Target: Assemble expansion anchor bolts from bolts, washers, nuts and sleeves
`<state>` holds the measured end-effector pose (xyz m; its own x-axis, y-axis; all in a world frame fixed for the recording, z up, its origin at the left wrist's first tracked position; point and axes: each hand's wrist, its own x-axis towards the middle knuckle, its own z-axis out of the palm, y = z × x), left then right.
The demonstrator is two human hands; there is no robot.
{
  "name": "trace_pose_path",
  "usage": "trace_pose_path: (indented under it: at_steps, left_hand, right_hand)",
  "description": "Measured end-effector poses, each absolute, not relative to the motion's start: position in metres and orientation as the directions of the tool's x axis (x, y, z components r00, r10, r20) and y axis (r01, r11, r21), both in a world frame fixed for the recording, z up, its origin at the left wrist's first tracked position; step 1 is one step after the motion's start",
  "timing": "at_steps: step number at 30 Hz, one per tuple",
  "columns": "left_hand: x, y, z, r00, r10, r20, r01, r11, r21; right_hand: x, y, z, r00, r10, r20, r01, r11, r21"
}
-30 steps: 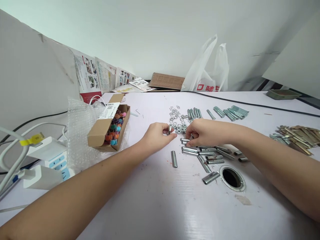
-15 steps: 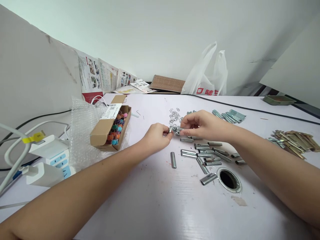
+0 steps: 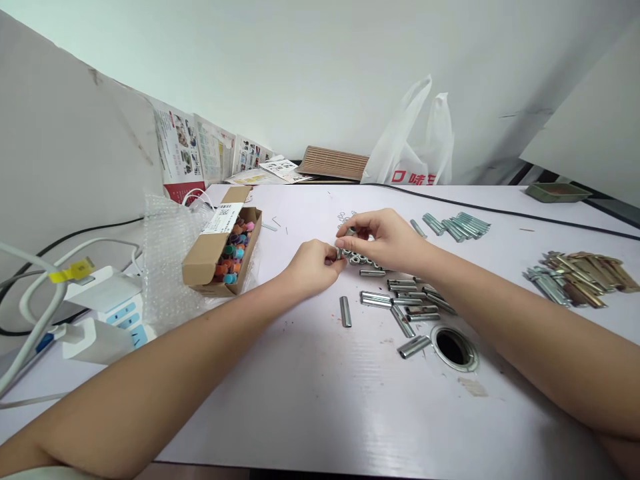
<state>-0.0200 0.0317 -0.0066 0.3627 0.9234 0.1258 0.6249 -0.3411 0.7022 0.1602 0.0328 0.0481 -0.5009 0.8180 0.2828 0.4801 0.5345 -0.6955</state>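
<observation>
My left hand (image 3: 315, 270) is closed, its thumb and fingers pinching a small shiny metal cylinder (image 3: 339, 254) that stands up from the grip. Most of that piece is hidden by the fingers. Just above it is my right hand (image 3: 387, 237), thumb and forefinger curled close together at the cylinder's top. Whatever those fingertips hold is too small to make out. Beneath the right hand lie several metal nuts (image 3: 356, 260), and flat washers (image 3: 343, 217) show partly behind it. Nearer to me, several silvery metal sleeves (image 3: 376, 299) are scattered, one sleeve (image 3: 345, 312) lying apart.
An open cardboard box (image 3: 200, 267) of colourful caps sits left on bubble wrap (image 3: 167, 260). Chargers and a power strip (image 3: 125, 319) are farther left. Zinc-coloured rods (image 3: 467, 227) and brassy bolts (image 3: 590, 277) lie right. The table has a round hole (image 3: 454, 348). A plastic bag (image 3: 413, 147) stands behind.
My right hand has moved left from the nuts to the cylinder in my left hand. The left hand keeps its pinch. The view has shifted slightly.
</observation>
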Motion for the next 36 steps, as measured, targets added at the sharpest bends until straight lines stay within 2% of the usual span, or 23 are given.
trace_pose_path:
  at_steps: [9,14,21,23,28,30,32,36]
  left_hand:
    - [-0.02,0.033,-0.006,0.348,0.934,0.077,0.631,-0.295,0.717]
    - [-0.02,0.028,-0.004,0.329,0.937,0.115,0.647,-0.313,0.696]
    - [-0.018,0.022,0.002,0.255,0.929,0.269,0.598,-0.37,0.711]
    - [-0.018,0.022,0.004,0.253,0.928,0.275,0.586,-0.373,0.72]
    - [-0.018,0.022,0.006,0.263,0.938,0.225,0.574,-0.339,0.745]
    - [-0.017,0.022,0.007,0.262,0.941,0.212,0.582,-0.329,0.744]
    - [-0.017,0.022,0.008,0.262,0.945,0.196,0.59,-0.317,0.742]
    - [-0.016,0.023,0.008,0.265,0.951,0.16,0.578,-0.289,0.763]
  right_hand:
    - [0.154,0.036,0.039,-0.578,0.802,0.154,0.537,0.515,-0.669]
    - [0.154,0.032,0.041,-0.568,0.815,0.117,0.572,0.493,-0.656]
    - [0.174,0.041,0.054,-0.464,0.85,0.248,0.592,0.506,-0.628]
    - [0.184,0.043,0.061,-0.473,0.86,0.191,0.652,0.487,-0.582]
    - [0.212,0.042,0.075,-0.512,0.837,-0.195,0.818,0.406,-0.408]
    - [0.22,0.042,0.078,-0.486,0.821,-0.299,0.855,0.377,-0.356]
    - [0.224,0.042,0.078,-0.455,0.819,-0.35,0.881,0.357,-0.31]
    - [0.22,0.045,0.07,-0.427,0.842,-0.33,0.898,0.354,-0.26]
